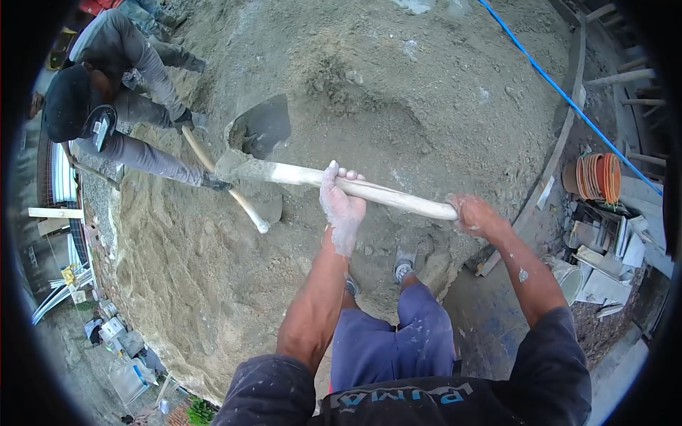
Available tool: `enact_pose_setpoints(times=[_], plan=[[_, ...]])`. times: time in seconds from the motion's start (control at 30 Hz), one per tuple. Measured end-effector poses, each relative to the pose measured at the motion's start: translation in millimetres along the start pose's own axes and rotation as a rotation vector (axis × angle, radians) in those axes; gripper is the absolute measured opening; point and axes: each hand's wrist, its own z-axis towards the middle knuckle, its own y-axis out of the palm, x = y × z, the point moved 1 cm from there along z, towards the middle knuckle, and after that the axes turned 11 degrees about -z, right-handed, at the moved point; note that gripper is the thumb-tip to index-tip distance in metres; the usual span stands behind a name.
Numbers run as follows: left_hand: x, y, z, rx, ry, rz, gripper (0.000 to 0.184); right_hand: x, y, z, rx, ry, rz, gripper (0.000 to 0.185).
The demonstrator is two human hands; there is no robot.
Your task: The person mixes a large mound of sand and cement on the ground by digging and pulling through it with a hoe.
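Both my hands grip the pale wooden handle of a long hoe (pixel 408 200), held nearly level across the view. My left hand (pixel 342 206), smeared with grey mortar, wraps the middle of the handle. At its right end, my right hand (pixel 474 215) is closed round the butt. The far end of the hoe is thickly crusted with mortar. Beside it a dark metal blade (pixel 266 128) rests in the grey mix (pixel 355 135); I cannot tell for certain which tool it belongs to. Under my hoe's far end passes another wooden handle (pixel 246 211).
A bent-over co-worker (pixel 135 92) in gloves holds that other handle at the left. A blue hose (pixel 540 71) crosses the upper right beside a board edge (pixel 561 142). Orange buckets (pixel 597 177) and rubble (pixel 604 263) lie at the right. My feet stand at the mix.
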Motion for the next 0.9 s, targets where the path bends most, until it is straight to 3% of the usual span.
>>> enact_pose_setpoints(times=[0.07,0.17,0.27,0.33,0.5,0.6,0.67,0.77,0.83,0.9], plan=[[13,-53,-32,0.107,-0.079,0.008,0.020,-40,23,-36,-0.275,-0.009,0.133,0.033],[27,-120,-75,0.284,-0.171,0.035,0.020,-93,50,-94,-0.592,0.091,0.227,0.052],[58,-192,-90,0.497,-0.225,0.024,0.021,-161,40,-120,-0.649,0.068,0.336,0.058],[89,-234,-90,0.576,-0.230,0.020,0.023,-214,30,-110,-0.740,0.070,0.341,0.047],[207,-277,-75,0.613,-0.048,0.077,0.022,-320,59,-40,-0.699,0.012,0.349,0.041],[275,-294,-35,0.539,0.173,0.158,0.021,-387,74,35,-0.576,-0.036,0.357,0.034],[289,-290,-13,0.577,0.216,0.233,0.020,-424,93,95,-0.399,-0.077,0.396,0.027],[266,-273,20,0.597,0.220,0.397,0.022,-438,119,168,-0.357,-0.039,0.405,0.029],[245,-281,50,0.639,0.012,0.379,0.017,-425,132,177,-0.392,0.057,0.398,0.029],[173,-287,50,0.568,-0.213,0.400,0.012,-382,132,142,-0.545,0.262,0.378,0.030]])
